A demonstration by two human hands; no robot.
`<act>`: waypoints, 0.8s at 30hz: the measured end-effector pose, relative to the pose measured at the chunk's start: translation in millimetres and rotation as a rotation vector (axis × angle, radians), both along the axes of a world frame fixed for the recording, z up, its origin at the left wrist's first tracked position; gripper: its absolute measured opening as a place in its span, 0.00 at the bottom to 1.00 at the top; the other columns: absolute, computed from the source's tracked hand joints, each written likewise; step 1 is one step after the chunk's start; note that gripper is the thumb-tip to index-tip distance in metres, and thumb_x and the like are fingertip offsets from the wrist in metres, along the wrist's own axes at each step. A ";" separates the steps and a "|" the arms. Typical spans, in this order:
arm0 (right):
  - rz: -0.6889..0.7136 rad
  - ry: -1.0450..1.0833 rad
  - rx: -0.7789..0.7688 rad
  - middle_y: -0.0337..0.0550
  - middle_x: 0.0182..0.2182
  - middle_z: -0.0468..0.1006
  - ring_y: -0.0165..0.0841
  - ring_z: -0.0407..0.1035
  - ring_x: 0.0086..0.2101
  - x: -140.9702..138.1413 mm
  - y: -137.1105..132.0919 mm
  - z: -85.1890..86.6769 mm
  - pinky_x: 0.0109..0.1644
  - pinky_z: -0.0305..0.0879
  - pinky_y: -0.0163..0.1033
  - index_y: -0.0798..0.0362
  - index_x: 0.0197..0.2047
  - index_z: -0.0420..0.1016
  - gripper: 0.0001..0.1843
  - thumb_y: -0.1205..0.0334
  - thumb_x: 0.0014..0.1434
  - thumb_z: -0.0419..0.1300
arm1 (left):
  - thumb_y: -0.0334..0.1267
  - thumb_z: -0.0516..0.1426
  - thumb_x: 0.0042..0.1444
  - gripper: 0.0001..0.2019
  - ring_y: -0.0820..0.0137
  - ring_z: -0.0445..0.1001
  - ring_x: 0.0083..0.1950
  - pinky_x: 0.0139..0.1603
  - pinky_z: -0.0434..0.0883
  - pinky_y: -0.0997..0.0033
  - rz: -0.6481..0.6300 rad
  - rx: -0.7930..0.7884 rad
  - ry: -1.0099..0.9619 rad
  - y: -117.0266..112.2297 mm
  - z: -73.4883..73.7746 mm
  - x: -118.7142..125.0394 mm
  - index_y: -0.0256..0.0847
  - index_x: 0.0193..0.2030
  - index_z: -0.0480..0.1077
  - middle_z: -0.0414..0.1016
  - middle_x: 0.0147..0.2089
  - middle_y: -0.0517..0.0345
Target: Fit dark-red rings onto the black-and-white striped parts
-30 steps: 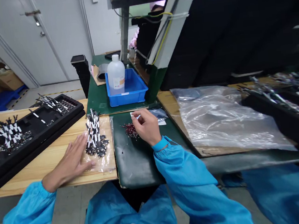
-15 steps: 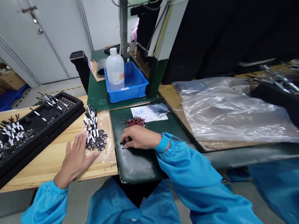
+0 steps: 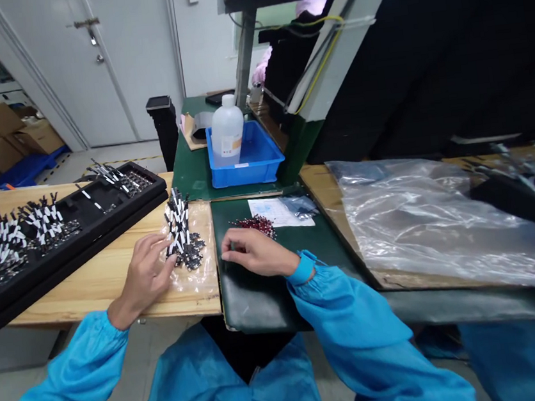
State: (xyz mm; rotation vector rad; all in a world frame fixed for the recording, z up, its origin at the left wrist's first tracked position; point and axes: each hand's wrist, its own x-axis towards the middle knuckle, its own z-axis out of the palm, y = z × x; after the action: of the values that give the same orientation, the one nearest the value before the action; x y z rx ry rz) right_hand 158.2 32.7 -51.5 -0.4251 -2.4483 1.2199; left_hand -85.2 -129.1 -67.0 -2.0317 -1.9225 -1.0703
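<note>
Fingers [image 3: 154,249] of left hand [image 3: 144,282] rest open, gripping nothing, beside light, fragile wired circuit boards [image 3: 187,251], best taken by edges; right hand [image 3: 254,252] also open.

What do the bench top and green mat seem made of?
The bench top looks like bare pale wood, showing grain, with a light satin finish. The dark green mat looks like smooth rubber or vinyl, with a soft sheen; I can't tell which.
</note>
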 end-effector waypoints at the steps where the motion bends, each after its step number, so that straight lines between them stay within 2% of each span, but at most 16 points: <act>1: -0.051 0.066 -0.099 0.37 0.29 0.74 0.25 0.62 0.24 -1.9 -1.5 0.1 0.29 0.59 0.33 0.54 0.34 0.74 0.06 0.61 0.61 0.63 | 0.38 0.56 0.65 0.13 0.57 0.73 0.57 0.61 0.70 0.51 -0.100 0.016 0.007 7.0 7.7 3.9 0.42 0.54 0.73 0.77 0.52 0.46; 4: -0.233 0.254 -0.403 0.33 0.23 0.70 0.23 0.59 0.19 -8.0 -2.3 -4.4 0.23 0.55 0.32 0.54 0.36 0.74 0.12 0.53 0.59 0.66 | 0.33 0.58 0.63 0.10 0.60 0.76 0.52 0.56 0.73 0.54 -0.412 0.036 0.045 40.3 24.5 15.6 0.42 0.51 0.74 0.79 0.47 0.48; 7: -0.403 0.397 -0.585 0.30 0.18 0.68 0.23 0.58 0.16 -11.9 2.4 -12.4 0.19 0.54 0.30 0.54 0.40 0.77 0.17 0.50 0.55 0.69 | 0.32 0.56 0.64 0.08 0.61 0.77 0.49 0.52 0.75 0.56 -0.576 0.076 0.009 78.5 24.3 24.3 0.40 0.47 0.75 0.80 0.44 0.48; 10: -0.491 0.471 -0.704 0.34 0.21 0.74 0.23 0.62 0.17 -12.5 7.4 -18.2 0.18 0.57 0.30 0.54 0.38 0.78 0.17 0.50 0.52 0.71 | 0.31 0.56 0.64 0.08 0.62 0.77 0.46 0.51 0.75 0.56 -0.580 0.125 -0.100 101.1 11.7 30.2 0.40 0.45 0.76 0.80 0.41 0.48; 12: -0.490 0.501 -0.780 0.38 0.28 0.79 0.23 0.65 0.19 -12.3 8.7 -20.2 0.18 0.59 0.29 0.53 0.37 0.77 0.16 0.51 0.51 0.72 | 0.29 0.57 0.63 0.07 0.62 0.77 0.47 0.52 0.74 0.55 -0.574 0.147 -0.168 103.9 2.8 34.1 0.40 0.44 0.76 0.81 0.40 0.50; 14: -0.475 0.511 -0.826 0.40 0.33 0.80 0.23 0.66 0.19 -12.3 8.8 -21.8 0.18 0.60 0.29 0.53 0.36 0.77 0.16 0.52 0.51 0.73 | 0.29 0.58 0.62 0.08 0.60 0.76 0.50 0.55 0.73 0.54 -0.588 0.141 -0.212 100.2 -3.1 38.7 0.41 0.44 0.76 0.81 0.40 0.51; 21: -0.482 0.535 -0.884 0.31 0.17 0.69 0.23 0.61 0.17 -14.3 8.3 -27.4 0.17 0.59 0.28 0.52 0.34 0.80 0.14 0.54 0.48 0.75 | 0.33 0.62 0.60 0.06 0.57 0.75 0.52 0.54 0.73 0.52 -0.547 0.093 -0.243 91.6 -7.8 51.7 0.39 0.44 0.76 0.82 0.41 0.49; 24: -0.478 0.516 -0.870 0.31 0.17 0.70 0.23 0.62 0.17 -16.7 5.2 -26.7 0.18 0.59 0.29 0.53 0.33 0.80 0.15 0.53 0.47 0.75 | 0.35 0.63 0.60 0.05 0.57 0.75 0.50 0.53 0.73 0.52 -0.525 0.090 -0.247 93.5 -10.5 52.8 0.40 0.42 0.77 0.82 0.40 0.50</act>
State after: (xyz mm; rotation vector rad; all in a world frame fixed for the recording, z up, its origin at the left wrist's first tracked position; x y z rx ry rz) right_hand 141.5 38.0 -78.2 -0.7454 -1.2064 1.8179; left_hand -32.4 -35.6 -77.4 -2.5220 -1.4170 -1.5486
